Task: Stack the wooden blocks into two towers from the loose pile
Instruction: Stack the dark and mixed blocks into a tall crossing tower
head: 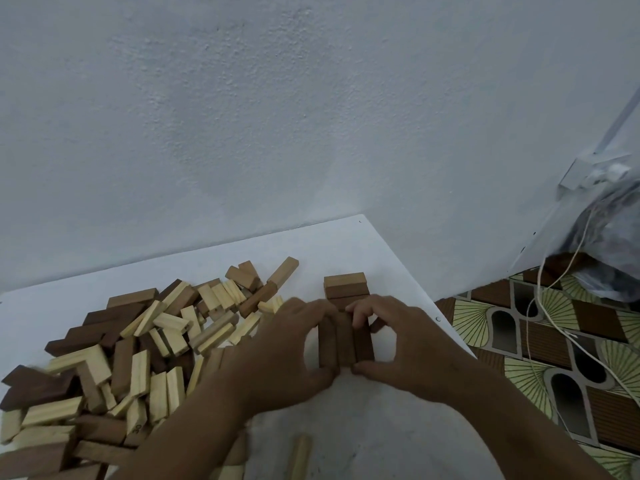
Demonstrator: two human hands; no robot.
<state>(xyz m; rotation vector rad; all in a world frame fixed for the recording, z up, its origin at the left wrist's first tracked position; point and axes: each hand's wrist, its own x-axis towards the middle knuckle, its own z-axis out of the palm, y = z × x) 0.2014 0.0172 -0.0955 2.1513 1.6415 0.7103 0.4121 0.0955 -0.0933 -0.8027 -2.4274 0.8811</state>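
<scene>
**Squaring up a row of three dark blocks**

Three dark brown blocks (345, 341) lie side by side on the white table (349, 237), long sides touching, near its right edge. The left hand (291, 344) curls round their left flank, thumb at the near ends and fingers over the far ends; the right hand (398, 341) mirrors it on the right flank, so both pinch the row between them. Just behind, a short stack (345, 287) stands with a lighter block on top, and whether it touches the row is hidden by the fingers.

To do this well, I judge the squeeze should come evenly from both sides, with the thumbs nudging the near ends flush, so the layer makes a tight square before anything goes on it. Let go gently, lifting straight up, so no block skews.

The loose pile (138, 355) of pale and dark blocks spreads over the left of the table, well within reach; a pale single block (300, 455) lies near the front edge
</scene>
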